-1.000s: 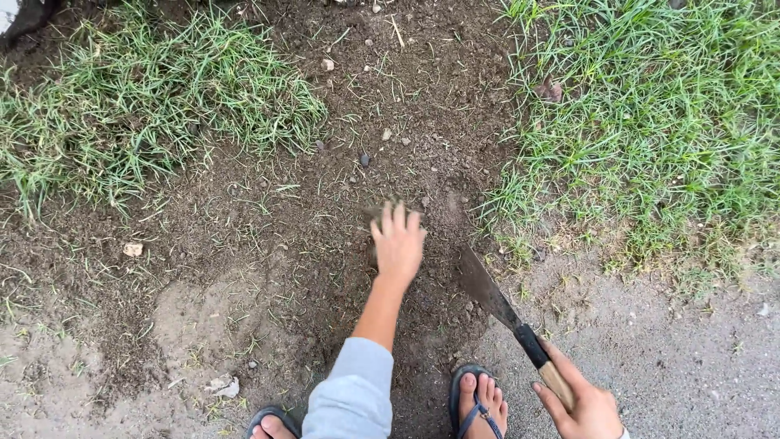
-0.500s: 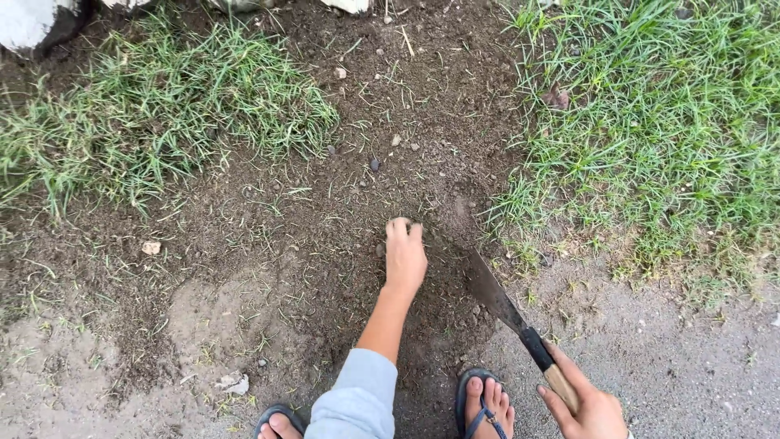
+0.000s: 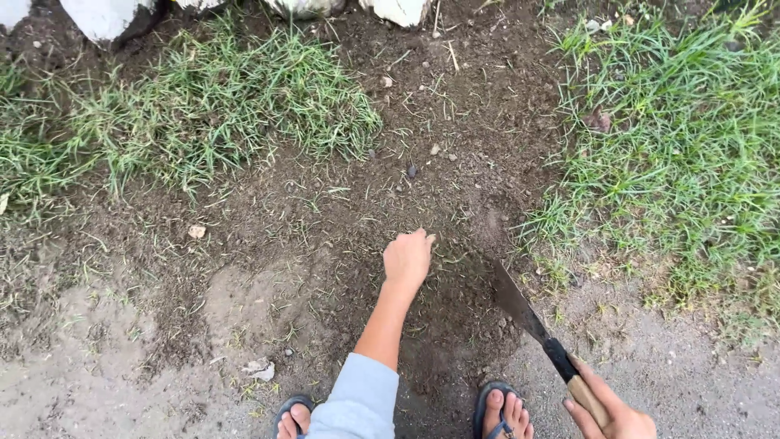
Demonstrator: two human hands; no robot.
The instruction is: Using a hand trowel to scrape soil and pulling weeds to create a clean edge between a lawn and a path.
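Note:
My left hand (image 3: 408, 256) reaches out over dark loose soil (image 3: 455, 203) with its fingers curled into a fist; whether it holds soil or grass bits I cannot tell. My right hand (image 3: 608, 415) at the bottom right grips the wooden handle of a long knife (image 3: 532, 319). The knife's dark blade points up and left, its tip resting on the soil just right of my left hand. My feet in sandals (image 3: 501, 408) show at the bottom edge.
A grass patch (image 3: 211, 106) lies at the upper left and a larger grass patch (image 3: 691, 154) at the right. White stones (image 3: 106, 15) line the top edge. Pale hard ground (image 3: 97, 382) spreads along the bottom. Small pebbles dot the soil.
My left hand went from spread fingers on the soil to a closed fist. The view has shifted, bringing the white stones into sight. The knife keeps its place in my right hand.

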